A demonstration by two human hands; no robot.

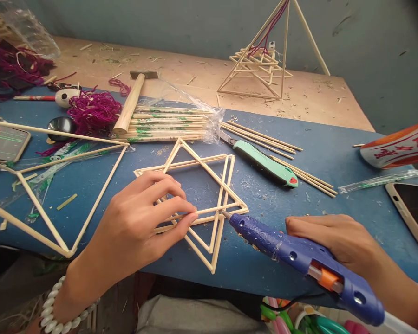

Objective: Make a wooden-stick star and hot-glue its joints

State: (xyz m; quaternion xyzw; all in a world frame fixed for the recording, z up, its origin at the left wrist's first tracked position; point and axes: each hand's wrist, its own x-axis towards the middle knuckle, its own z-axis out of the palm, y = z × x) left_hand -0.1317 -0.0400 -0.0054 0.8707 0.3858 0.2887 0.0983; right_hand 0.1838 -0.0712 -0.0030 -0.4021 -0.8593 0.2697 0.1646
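A flat star-like frame of thin bamboo sticks (pixel 209 176) lies on the blue table top (pixel 327 153). My left hand (pixel 139 222) rests on its left side, fingertips pinching a stick near a joint. My right hand (pixel 337 241) grips a blue hot glue gun (pixel 299 255). The gun's metal nozzle touches the frame's right corner, close to my left fingertips.
A green utility knife (pixel 264 163), loose sticks (pixel 261 137), a bag of bamboo chopsticks (pixel 170 123), a hammer (pixel 130 99), purple yarn (pixel 94 109), a large stick triangle (pixel 55 195), a stick pyramid (pixel 261 60), and phones (pixel 413 208) at both edges crowd the table.
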